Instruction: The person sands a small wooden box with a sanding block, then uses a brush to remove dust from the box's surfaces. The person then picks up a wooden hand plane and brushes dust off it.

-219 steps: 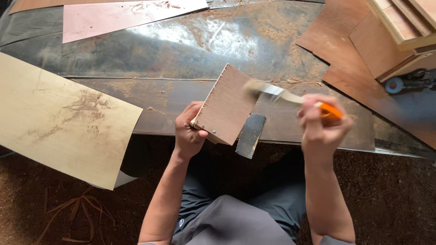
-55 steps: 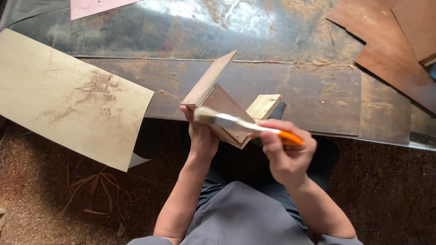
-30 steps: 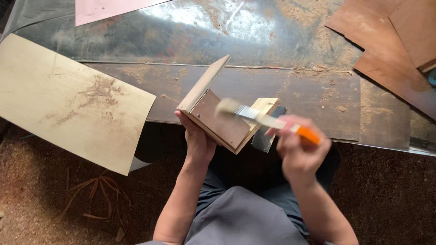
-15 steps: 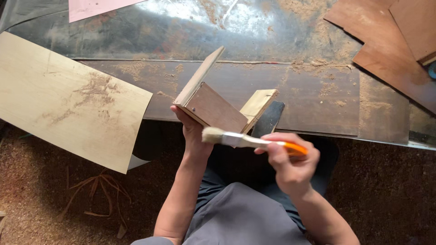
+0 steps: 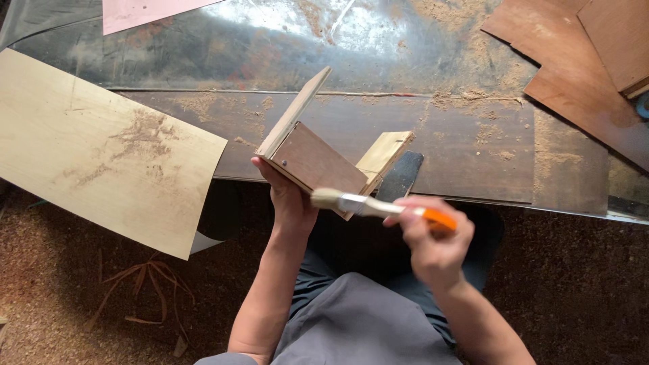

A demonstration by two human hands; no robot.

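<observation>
Plywood box assembly [image 5: 318,159], thin stiff panels, likely light, raw edges; held from below in left hand [image 5: 287,199] grip, above tabletop [image 5: 473,135] edge. Right hand [image 5: 433,247] grip clenched on orange-handled brush [image 5: 378,206], bristles at box corner. Sawdust, veneer sheet [image 5: 101,145] nearby.

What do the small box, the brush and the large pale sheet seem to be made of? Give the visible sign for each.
Small box: likely plywood, unfinished, with matte brown faces and pale cut edges.
Brush: pale bristles, shiny band that looks like metal, glossy orange handle, probably plastic.
Large pale sheet: apparently thin wood veneer or plywood, with faint grain, dusted with sawdust.
</observation>
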